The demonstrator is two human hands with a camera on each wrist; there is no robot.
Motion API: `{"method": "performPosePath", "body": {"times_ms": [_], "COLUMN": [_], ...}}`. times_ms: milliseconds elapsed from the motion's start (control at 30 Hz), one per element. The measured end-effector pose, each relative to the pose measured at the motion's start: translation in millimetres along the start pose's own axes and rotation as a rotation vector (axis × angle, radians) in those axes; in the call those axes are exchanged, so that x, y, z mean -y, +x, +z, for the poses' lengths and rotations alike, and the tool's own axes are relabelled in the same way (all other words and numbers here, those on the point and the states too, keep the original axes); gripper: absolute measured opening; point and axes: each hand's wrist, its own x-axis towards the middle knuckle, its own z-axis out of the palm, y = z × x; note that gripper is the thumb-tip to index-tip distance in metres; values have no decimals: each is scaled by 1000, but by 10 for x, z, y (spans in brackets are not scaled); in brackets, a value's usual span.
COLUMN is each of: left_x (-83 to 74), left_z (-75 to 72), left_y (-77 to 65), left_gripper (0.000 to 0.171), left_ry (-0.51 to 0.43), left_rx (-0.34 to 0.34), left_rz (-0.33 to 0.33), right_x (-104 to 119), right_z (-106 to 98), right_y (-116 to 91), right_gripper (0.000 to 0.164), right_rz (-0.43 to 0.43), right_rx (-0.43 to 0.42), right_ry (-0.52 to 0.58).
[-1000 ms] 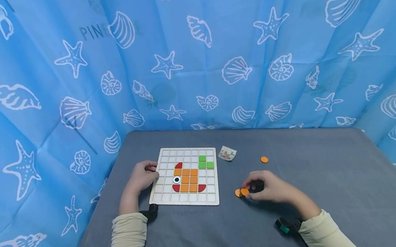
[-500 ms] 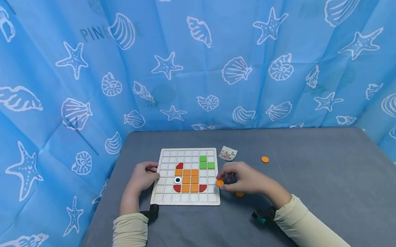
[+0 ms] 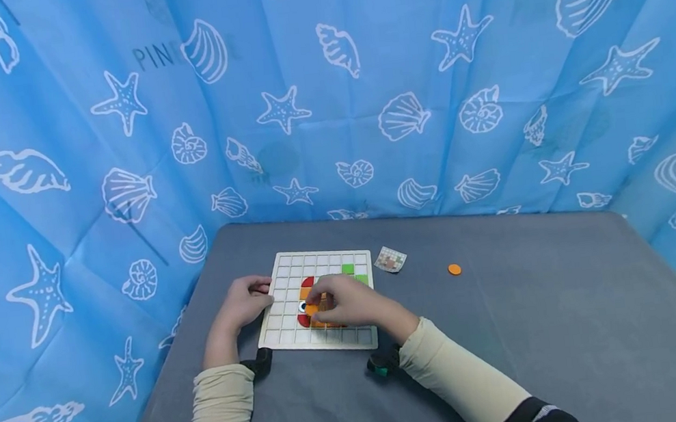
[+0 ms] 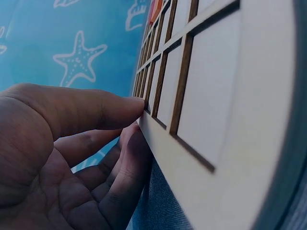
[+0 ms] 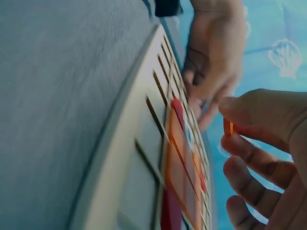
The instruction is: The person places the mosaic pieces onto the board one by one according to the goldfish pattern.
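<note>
A pale grid board [image 3: 282, 272] lies on the grey table, bearing orange and green squares, red rounded pieces and a round eye piece [image 3: 302, 307]. My left hand [image 3: 240, 309] pinches its left edge; the left wrist view shows the thumb [image 4: 120, 109] on the rim and the fingers folded beside it. Over the coloured pieces, my right hand [image 3: 350, 299] pinches an orange disc [image 3: 312, 309] between thumb and fingertips. Seen edge-on in the right wrist view, this disc [image 5: 231, 128] is above the board. The right hand covers part of the orange and green pieces.
Just beyond the board's right edge lies a small card [image 3: 390, 259] printed with a coloured grid pattern. Another orange disc [image 3: 455, 269] rests farther right on the grey table [image 3: 539, 300]. A blue shell-patterned curtain [image 3: 317, 130] hangs behind the table.
My right hand has carried one orange disc leftward from the table to over the board. The disc left beside the board has gone from sight behind my right arm. The left hand keeps its place.
</note>
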Motion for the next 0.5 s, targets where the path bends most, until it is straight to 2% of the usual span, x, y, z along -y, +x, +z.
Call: {"method": "performPosePath", "body": {"times_ms": [200, 500], "left_x": [-4, 31], "left_z": [-18, -26], "left_y": [0, 18], "left_gripper": [44, 45], "left_ry": [-5, -5], "left_rx": [10, 7], "left_rz": [28, 22], "right_x": [81, 87], "right_z": [196, 378], "right_y": [258, 438], "right_gripper": [21, 19], "right_rz": [34, 62], "right_rx": [41, 66], "right_ry": [-19, -98]}}
